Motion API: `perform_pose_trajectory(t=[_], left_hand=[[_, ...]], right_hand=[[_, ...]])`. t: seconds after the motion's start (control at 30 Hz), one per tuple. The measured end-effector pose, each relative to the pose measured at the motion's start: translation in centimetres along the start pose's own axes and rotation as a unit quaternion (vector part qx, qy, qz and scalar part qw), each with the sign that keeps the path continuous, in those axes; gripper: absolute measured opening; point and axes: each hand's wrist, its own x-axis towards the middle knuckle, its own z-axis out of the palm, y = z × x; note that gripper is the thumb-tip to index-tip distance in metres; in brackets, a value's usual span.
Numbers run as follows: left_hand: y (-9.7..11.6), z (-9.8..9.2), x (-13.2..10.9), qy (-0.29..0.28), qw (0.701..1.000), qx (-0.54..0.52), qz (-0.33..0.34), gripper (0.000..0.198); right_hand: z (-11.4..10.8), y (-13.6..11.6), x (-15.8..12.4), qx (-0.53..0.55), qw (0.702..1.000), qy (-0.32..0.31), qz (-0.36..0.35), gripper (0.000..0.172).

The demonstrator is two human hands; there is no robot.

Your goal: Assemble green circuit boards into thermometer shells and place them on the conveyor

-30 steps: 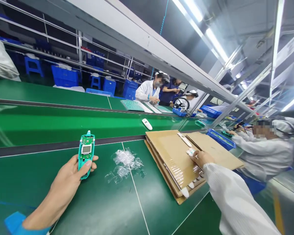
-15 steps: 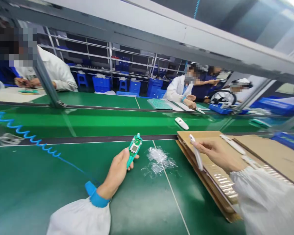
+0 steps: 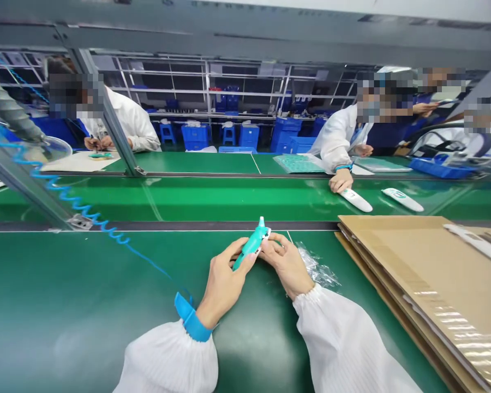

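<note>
In the middle of the view, a teal thermometer housing point(image 3: 251, 246) with a white tip slants upward, its back facing me. My left hand point(image 3: 225, 278) is closed around its lower part. From the other side, the fingers of my right hand point(image 3: 287, 265) press a white cover point(image 3: 267, 234) against the housing; only a narrow edge of this cover shows. Both hands are above the green table. The circuit board is turned away from view. Crumpled clear plastic film point(image 3: 317, 267) lies just beyond my right hand.
Stacked cardboard sheets point(image 3: 396, 245) lie at the right, with a white cover point(image 3: 477, 244) on top. A blue coiled cord point(image 3: 76, 202) runs to my left wrist strap. Across the green strip, a co-worker's hand point(image 3: 342, 180) touches a white thermometer point(image 3: 357, 200); another point(image 3: 401, 200) lies nearby.
My right hand has brought the white cover from above the cardboard to the teal housing, which has turned over in my left hand. A co-worker's arm now reaches onto the green strip.
</note>
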Motion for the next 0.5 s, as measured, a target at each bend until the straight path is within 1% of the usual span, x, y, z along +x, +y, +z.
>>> perform_pose_trajectory(t=[0.17, 0.27, 0.33, 0.43, 0.5], left_hand=[[0.1, 0.3, -0.5, -0.015, 1.000, 0.005, 0.022, 0.042], [0.4, 0.6, -0.8, -0.035, 0.999, 0.021, 0.023, 0.048], [0.6, 0.8, -1.0, -0.040, 0.997, 0.058, 0.038, 0.049], [0.6, 1.2, -1.4, -0.029, 0.989, 0.130, 0.062, 0.038], [0.5, 1.3, -1.6, -0.027, 0.984, 0.162, 0.063, 0.036]], right_hand=[[-0.4, 0.2, -0.6, -0.014, 1.000, 0.003, -0.004, 0.052], [-0.5, 0.1, -0.9, -0.023, 1.000, 0.012, -0.005, 0.052], [-0.6, -0.1, -0.9, -0.028, 0.999, 0.013, -0.007, 0.051], [-1.0, -0.2, -0.5, -0.029, 0.999, -0.002, -0.018, 0.049], [-1.1, 0.0, -0.2, -0.017, 1.000, -0.007, -0.019, 0.049]])
